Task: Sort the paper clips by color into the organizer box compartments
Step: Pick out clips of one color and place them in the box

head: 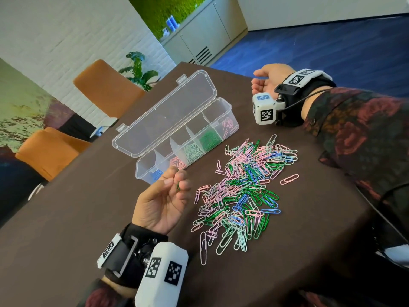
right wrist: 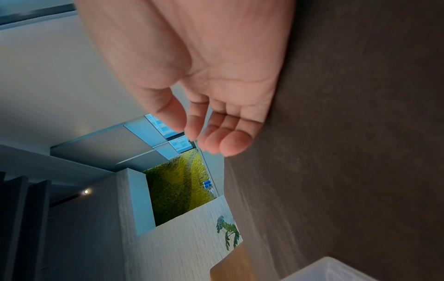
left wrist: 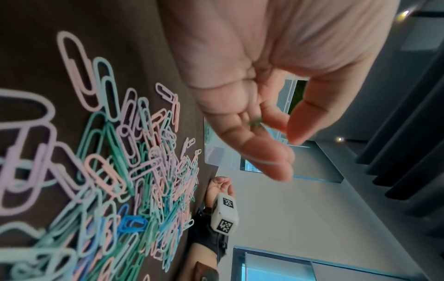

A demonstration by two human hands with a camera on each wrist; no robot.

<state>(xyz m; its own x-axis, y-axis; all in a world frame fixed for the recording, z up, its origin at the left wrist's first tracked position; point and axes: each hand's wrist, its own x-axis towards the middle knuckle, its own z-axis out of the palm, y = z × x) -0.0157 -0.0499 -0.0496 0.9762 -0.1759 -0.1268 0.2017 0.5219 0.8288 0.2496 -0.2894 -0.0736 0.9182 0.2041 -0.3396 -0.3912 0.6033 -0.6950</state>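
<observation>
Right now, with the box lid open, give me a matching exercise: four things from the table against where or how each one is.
Things:
1. dark green clip
2. right hand
3. blue clips
4. loose pile

States:
A. in the organizer box compartment nearest the left hand
B. spread on the table beside the box
C. pinched in the fingertips
D. empty, resting at the table's far edge

Pairs: 1-C, 2-D, 3-A, 4-B

Left hand (head: 162, 202) palm up at 7 o'clock, fingers curled, thumb and fingertips pinching a small green clip (head: 178, 187). Right hand (head: 269, 79) at 1 o'clock, palm turned sideways, fingers loosely curled, holding nothing. Both wrists strapped with camera mounts.
</observation>
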